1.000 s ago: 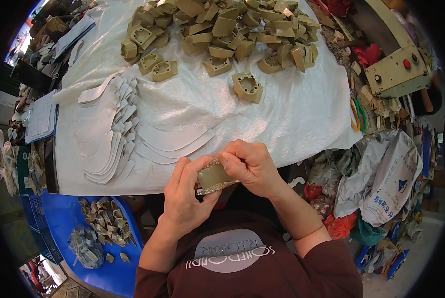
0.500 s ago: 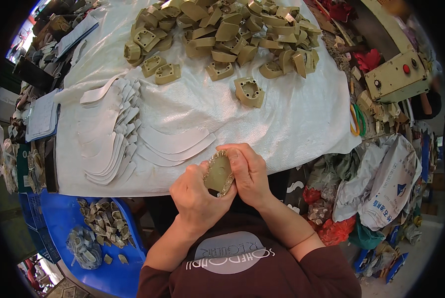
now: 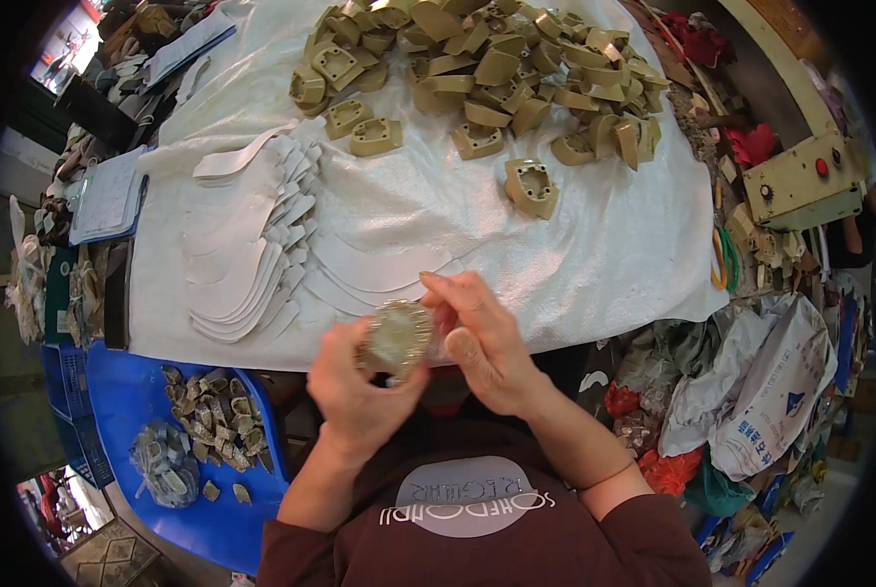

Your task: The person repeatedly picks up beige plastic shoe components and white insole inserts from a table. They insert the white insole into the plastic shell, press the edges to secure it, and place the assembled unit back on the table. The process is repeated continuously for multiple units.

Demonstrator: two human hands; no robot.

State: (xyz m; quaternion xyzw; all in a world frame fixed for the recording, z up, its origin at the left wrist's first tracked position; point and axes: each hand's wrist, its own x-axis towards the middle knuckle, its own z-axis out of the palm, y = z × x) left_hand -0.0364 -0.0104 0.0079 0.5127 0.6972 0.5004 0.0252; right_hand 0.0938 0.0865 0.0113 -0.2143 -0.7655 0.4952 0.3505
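My left hand (image 3: 352, 389) is wrapped round a moulded khaki shoe heel (image 3: 397, 340) with a crinkled, glittery gold rim. Its flat oval face is turned up, at the near edge of the white sheet. Just right of it, my right hand (image 3: 482, 342) is off the heel, its fingers apart and slightly curled. Beyond the hands lie thin white curved strips (image 3: 237, 249), stacked at the left and fanned out towards the middle. A single plain khaki heel (image 3: 531, 188) lies in front of a large heap of similar heels (image 3: 497, 73) at the far side.
White woven sheeting (image 3: 614, 249) covers the table. On a blue chair seat (image 3: 154, 523) at the lower left sit several glittery pieces (image 3: 218, 416) and a plastic bag (image 3: 164, 468). Plastic sacks (image 3: 766, 391) crowd the right side, below a control box (image 3: 805, 179) with a red button.
My right hand has let go of the heel and opened to its right. My left hand has turned the heel and moved it slightly left. The whole view has shifted a little.
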